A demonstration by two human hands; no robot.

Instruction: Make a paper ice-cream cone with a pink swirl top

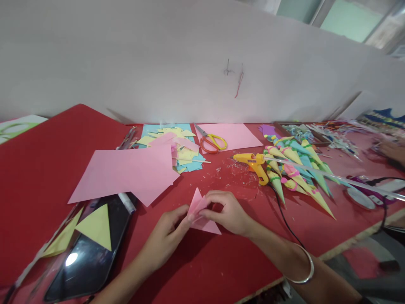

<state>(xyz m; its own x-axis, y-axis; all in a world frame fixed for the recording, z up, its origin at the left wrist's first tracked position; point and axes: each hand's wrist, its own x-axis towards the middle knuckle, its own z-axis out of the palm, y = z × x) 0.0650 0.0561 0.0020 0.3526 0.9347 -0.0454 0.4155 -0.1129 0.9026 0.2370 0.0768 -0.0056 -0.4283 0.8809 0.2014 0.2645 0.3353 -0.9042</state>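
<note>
Between my two hands is a pink paper piece (207, 226), partly folded, with one point sticking up and a flat corner spreading to the lower right. My left hand (172, 228) pinches its left side between thumb and fingers. From the right, my right hand (226, 211) pinches its upper edge; the fingertips partly hide the fold. Beyond my hands lies a yellow hot glue gun (253, 162) with a long clear glue stick in its back. Left of my hands rests a large pink paper sheet (126, 173) with a cut edge.
Scissors (213, 141) lie on another pink sheet (243, 133). Paper scraps (186, 156) are heaped beside them. Decorated paper cones (297, 160) pile up at right. A dark glossy device (91, 261) carries a yellow triangle (98, 228). Another person's hand (394, 150) shows far right.
</note>
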